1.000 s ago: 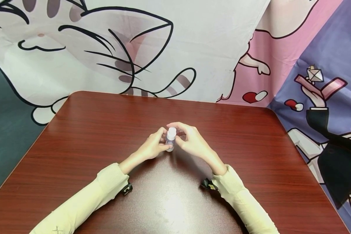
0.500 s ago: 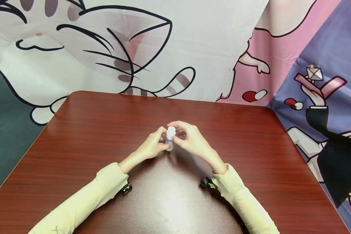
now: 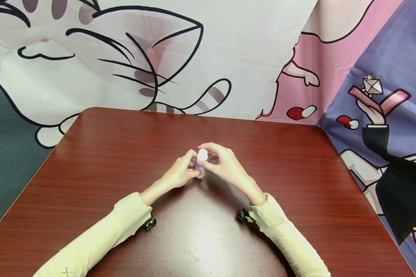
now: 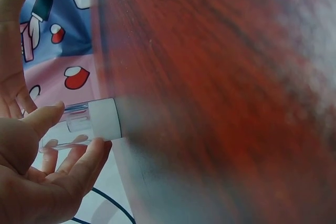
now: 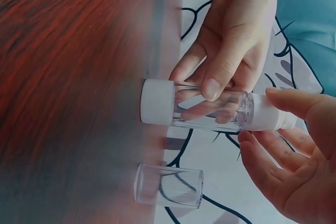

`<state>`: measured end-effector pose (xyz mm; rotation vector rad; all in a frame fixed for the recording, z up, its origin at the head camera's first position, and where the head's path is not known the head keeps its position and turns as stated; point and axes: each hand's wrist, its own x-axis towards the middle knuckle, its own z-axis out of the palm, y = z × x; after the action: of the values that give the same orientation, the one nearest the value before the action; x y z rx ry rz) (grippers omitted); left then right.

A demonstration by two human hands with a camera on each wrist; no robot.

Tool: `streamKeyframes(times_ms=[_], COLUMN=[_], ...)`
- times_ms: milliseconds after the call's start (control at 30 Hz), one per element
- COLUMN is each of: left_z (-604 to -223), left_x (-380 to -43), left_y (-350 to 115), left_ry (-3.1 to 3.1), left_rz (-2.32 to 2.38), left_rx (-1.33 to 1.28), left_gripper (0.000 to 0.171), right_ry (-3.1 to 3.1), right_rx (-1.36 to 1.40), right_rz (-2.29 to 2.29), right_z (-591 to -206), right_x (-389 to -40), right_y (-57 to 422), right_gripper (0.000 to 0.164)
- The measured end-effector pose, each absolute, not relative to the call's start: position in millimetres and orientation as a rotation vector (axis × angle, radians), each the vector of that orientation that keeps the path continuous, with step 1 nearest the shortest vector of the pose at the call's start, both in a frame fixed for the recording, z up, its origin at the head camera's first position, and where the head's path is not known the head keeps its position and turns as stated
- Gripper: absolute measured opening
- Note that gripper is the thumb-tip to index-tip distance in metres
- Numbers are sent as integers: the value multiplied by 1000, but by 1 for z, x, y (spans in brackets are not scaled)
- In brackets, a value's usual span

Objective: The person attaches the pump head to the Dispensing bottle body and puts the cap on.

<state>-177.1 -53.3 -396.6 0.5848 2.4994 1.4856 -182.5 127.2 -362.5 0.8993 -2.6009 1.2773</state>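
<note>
A small clear bottle [image 3: 202, 155] with a white base and a white stepped top stands on the table between both hands. In the right wrist view the bottle [image 5: 157, 102] shows a see-through body. My left hand [image 3: 178, 172] grips that body, thumb [image 5: 212, 88] on the near side and fingers behind. My right hand [image 3: 225, 163] pinches the white top between thumb and fingers; in its wrist view the thumb [image 5: 294, 100] lies along the collar. Beside the bottle stands a clear cap [image 5: 168, 186], hidden behind the hand in the head view.
The brown wooden table [image 3: 124, 142] reaches back to a printed cloth backdrop [image 3: 249, 61] with cartoon drawings. Both forearms, in pale sleeves [image 3: 100, 238], rest across its front part. A dark wrist camera [image 3: 245, 216] sits under the right cuff.
My right thumb has shifted left, from the bottle's right side round to its front. The left hand keeps its grip, and the bottle stays in place.
</note>
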Motion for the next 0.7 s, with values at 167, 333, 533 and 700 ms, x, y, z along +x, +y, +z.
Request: streamKeyframes(times_ms=[167, 333, 533, 700], left_z=[-397, -397, -397, -398], left_x=[-176, -176, -177, -177], left_y=[-53, -53, -53, -52], left_ry=[2513, 2504, 2504, 2514], left_rz=[1466, 1475, 1496, 1484], left_rx=[583, 571, 586, 590], left_gripper=[35, 35, 35, 35], right_ry=[-2599, -2595, -2573, -2583], right_rx=[932, 983, 1063, 1067], right_rz=[1331, 1426, 1358, 1314], right_z=[-363, -360, -357, -356], right_x=[-181, -180, -183, -184], right_y=[128, 130, 133, 135], right_gripper=[46, 46, 43, 37])
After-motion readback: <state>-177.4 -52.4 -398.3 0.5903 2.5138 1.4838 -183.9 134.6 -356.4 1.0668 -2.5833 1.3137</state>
